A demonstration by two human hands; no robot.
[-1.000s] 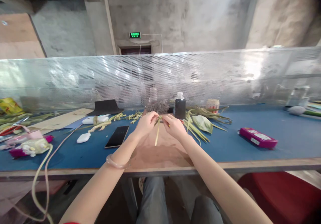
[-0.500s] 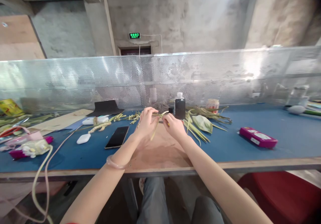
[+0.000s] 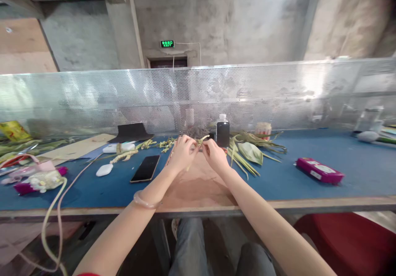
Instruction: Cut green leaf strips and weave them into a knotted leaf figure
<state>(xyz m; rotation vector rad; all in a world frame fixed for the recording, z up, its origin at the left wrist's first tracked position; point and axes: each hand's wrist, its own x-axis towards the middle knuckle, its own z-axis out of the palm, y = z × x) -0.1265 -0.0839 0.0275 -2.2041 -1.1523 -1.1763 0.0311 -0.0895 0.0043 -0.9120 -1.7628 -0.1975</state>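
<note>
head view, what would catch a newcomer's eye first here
The two hands, left hand and right hand, meet mid-table, pinching a pale leaf strip between them. Behind them stands a dark bottle, with green leaves to its right. A pink box lies far right on the blue table.

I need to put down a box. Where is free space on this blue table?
Bare blue table lies around and beyond the pink case. The brown mat before both hands is open. Left, near the phone, it is crowded.
</note>
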